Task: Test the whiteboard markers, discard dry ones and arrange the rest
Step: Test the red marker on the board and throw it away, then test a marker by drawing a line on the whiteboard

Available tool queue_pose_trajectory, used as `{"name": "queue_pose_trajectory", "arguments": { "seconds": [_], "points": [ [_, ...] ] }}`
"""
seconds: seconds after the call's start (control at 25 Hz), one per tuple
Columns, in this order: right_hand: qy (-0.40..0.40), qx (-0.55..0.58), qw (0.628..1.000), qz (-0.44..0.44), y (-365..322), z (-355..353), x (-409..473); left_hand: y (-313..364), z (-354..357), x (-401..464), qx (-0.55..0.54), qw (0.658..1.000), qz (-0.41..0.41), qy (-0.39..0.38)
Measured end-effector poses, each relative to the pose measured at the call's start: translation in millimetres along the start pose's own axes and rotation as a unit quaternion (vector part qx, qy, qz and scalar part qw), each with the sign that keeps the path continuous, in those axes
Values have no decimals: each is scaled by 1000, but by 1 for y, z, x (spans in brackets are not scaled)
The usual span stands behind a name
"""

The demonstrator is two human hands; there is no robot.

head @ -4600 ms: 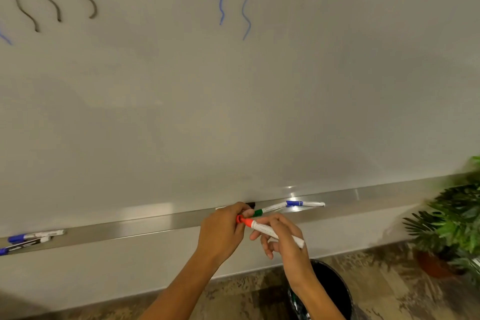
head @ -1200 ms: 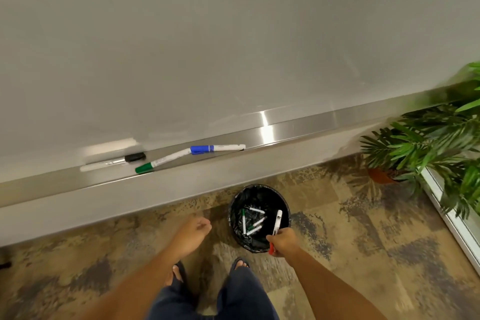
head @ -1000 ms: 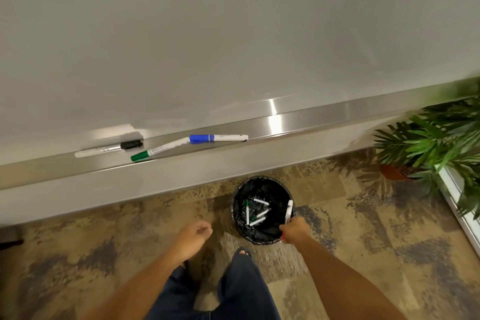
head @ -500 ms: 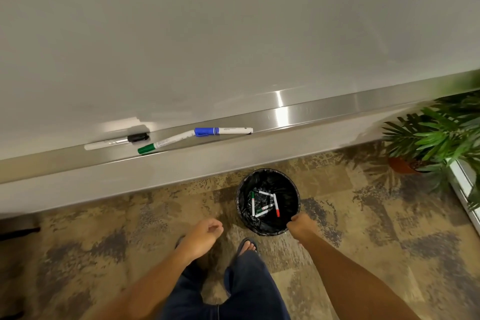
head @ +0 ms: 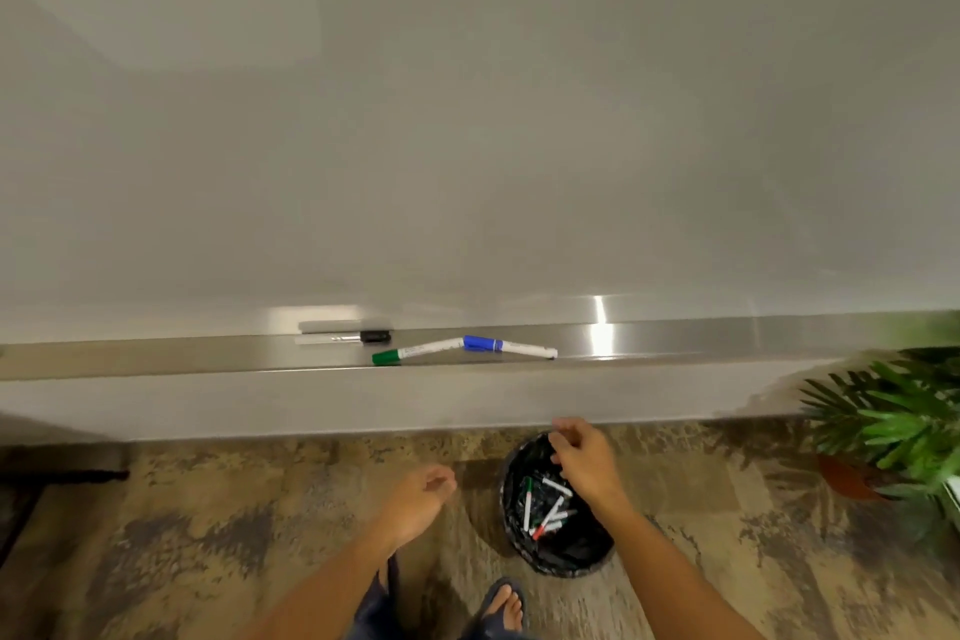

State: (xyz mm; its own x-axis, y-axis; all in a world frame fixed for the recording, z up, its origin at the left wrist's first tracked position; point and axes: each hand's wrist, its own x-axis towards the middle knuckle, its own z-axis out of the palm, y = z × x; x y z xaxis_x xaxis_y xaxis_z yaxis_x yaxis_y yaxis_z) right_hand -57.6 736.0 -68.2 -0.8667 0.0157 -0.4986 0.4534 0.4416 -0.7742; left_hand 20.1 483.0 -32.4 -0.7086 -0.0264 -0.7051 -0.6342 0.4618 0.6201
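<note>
On the metal tray (head: 675, 343) under the whiteboard (head: 467, 120) lie three markers: a black-capped one (head: 343, 338), a green-capped one (head: 415, 352) and a blue-capped one (head: 509, 347). Below, a black bin (head: 587, 559) on the floor holds several discarded markers, among them the red-capped marker (head: 546, 521). My right hand (head: 584, 457) hovers above the bin's far rim, fingers loosely curled, holding nothing. My left hand (head: 415, 502) hangs empty to the left of the bin, fingers relaxed.
A potted green plant (head: 893, 426) stands on the floor at the right. The patterned carpet (head: 208, 535) spreads around my feet (head: 501, 605), just in front of the bin. A dark object (head: 57, 476) pokes in at the left edge.
The red-capped marker left my right hand and now lies in the bin. My right hand has risen above the bin toward the tray. The view tilted up.
</note>
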Motion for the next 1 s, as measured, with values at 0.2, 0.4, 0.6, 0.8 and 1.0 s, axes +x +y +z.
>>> {"name": "queue_pose_trajectory", "arguments": {
  "seconds": [0.2, 0.4, 0.6, 0.8, 1.0],
  "points": [
    [11, -24, 991, -132, -81, 8, 9, 26, -29, -7, -18, 998, 43, 49],
    [26, -122, 964, -236, -136, 14, 29, 52, -51, -13, -8, 993, 66, 102],
    [0, -329, 901, -282, -155, 31, 58, 55, -62, -24, -12, 984, 85, 156],
    [42, -430, 856, -283, -150, 41, 65, 34, -63, -42, -30, 980, 77, 181],
    [94, -415, 853, -303, -141, 47, 64, 18, -70, -51, -1, 980, 55, 193]
  ]
}}
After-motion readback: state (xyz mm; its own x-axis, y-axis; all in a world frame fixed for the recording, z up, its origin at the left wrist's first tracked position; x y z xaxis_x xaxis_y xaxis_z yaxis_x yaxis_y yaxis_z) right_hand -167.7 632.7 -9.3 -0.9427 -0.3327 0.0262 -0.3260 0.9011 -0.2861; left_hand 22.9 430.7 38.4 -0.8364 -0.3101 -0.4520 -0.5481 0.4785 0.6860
